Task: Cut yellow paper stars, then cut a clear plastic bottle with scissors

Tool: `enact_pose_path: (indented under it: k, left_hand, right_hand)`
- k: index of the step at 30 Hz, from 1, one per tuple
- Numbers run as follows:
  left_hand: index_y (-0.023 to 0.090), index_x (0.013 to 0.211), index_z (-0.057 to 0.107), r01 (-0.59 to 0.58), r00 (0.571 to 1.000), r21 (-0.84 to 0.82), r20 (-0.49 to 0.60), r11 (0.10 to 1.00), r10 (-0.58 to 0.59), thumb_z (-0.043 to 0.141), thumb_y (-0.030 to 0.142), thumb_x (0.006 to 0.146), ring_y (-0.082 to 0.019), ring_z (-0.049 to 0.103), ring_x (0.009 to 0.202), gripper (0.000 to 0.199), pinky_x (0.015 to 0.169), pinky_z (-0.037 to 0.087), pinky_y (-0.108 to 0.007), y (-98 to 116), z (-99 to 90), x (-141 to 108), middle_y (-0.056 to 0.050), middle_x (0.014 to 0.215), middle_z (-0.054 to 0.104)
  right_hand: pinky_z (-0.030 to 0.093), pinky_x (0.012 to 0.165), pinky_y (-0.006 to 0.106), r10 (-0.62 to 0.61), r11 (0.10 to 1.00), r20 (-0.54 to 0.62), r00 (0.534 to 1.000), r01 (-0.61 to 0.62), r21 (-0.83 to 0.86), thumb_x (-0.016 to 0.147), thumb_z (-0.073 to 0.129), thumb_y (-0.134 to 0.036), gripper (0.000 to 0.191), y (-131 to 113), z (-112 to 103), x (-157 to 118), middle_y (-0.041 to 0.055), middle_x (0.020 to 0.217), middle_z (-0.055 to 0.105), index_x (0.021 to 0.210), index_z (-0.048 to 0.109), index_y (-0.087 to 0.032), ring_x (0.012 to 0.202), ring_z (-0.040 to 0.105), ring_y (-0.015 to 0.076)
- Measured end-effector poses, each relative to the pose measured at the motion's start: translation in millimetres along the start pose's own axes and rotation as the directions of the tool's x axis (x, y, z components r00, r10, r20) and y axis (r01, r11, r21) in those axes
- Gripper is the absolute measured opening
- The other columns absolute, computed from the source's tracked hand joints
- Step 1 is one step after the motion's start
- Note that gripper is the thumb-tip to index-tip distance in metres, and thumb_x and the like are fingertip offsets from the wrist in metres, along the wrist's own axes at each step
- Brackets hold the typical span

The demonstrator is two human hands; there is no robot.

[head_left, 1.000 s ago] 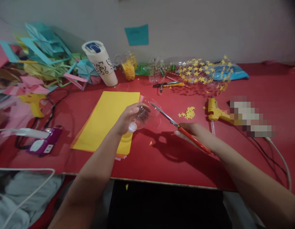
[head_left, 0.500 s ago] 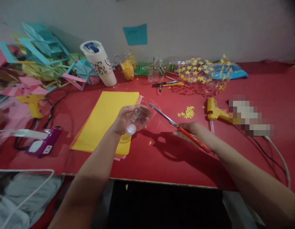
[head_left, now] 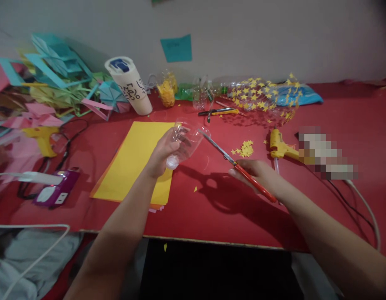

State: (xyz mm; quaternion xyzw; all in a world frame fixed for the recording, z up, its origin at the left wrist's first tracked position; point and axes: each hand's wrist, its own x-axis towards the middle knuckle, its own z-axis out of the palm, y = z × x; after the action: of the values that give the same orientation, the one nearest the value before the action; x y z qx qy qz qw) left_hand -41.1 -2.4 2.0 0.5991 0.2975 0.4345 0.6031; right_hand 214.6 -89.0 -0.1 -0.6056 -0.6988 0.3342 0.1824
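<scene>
My left hand is closed around a clear plastic bottle top, its cut rim facing up and right and its white cap low and toward me. In my right hand is a pair of scissors with red handles. The blades point up and left, their tips at the bottle's rim; whether they touch the plastic I cannot tell. Below my left hand lies a stack of yellow paper with orange and pink sheets under it. A small heap of yellow paper stars sits beyond my right hand.
Yellow glue guns lie at right and left, with cords. A purple power adapter is at left. Behind stand a white tumbler, a star-covered plastic piece, a cutter and folded paper shapes.
The bottle top has turned in my left hand, and my thumb now lies across its side. The scissor tips have shifted slightly up and right, staying near the rim.
</scene>
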Motion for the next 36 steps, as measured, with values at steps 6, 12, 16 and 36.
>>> enact_pose_path:
  k: [6, 12, 16, 36]
  left_hand:
    - [0.024, 0.101, 0.061, -0.149, 0.986, 0.092, -0.067, 0.985, 0.155, 0.068, 0.075, 0.065, -0.012, 0.057, 0.062, 0.062, 0.048, 0.043, -0.024, -5, 3.5, -2, -0.002, 0.078, 0.061]
    - [0.025, 0.113, 0.061, -0.190, 0.973, 0.389, -0.048, 0.901, 0.226, 0.063, 0.077, 0.068, -0.022, 0.065, 0.091, 0.069, 0.073, 0.053, -0.034, -6, 1.0, -7, -0.007, 0.097, 0.066]
    - [0.023, 0.114, 0.061, -0.171, 0.978, 0.428, -0.033, 0.887, 0.205, 0.063, 0.079, 0.065, -0.024, 0.064, 0.098, 0.073, 0.083, 0.052, -0.037, -4, 2.5, -8, -0.009, 0.106, 0.066]
    - [0.023, 0.100, 0.064, -0.071, 0.997, 0.107, 0.023, 0.992, 0.069, 0.066, 0.075, 0.064, -0.014, 0.058, 0.062, 0.063, 0.053, 0.045, -0.028, -1, 2.5, -4, -0.002, 0.075, 0.064]
  right_hand:
    - [0.029, 0.048, 0.027, 0.004, 0.999, 0.054, 0.999, -0.002, -0.035, 0.076, 0.032, -0.090, 0.068, -10, -4, -3, -0.0038, 0.054, 0.036, 0.060, 0.036, -0.024, 0.050, 0.033, 0.0123]
    - [0.029, 0.050, 0.028, 0.033, 0.999, 0.086, 0.996, -0.035, 0.027, 0.075, 0.036, -0.089, 0.066, -10, -3, -3, -0.0038, 0.055, 0.036, 0.062, 0.038, -0.024, 0.051, 0.034, 0.0126]
    - [0.028, 0.049, 0.026, -0.003, 0.993, 0.094, 0.996, -0.008, 0.116, 0.076, 0.040, -0.086, 0.065, -5, -1, -2, -0.0051, 0.055, 0.034, 0.061, 0.039, -0.024, 0.051, 0.033, 0.0114]
    - [0.029, 0.048, 0.028, -0.037, 0.999, 0.069, 0.997, 0.035, 0.034, 0.077, 0.035, -0.087, 0.065, -11, -3, -2, -0.0043, 0.054, 0.035, 0.060, 0.038, -0.024, 0.051, 0.033, 0.0117]
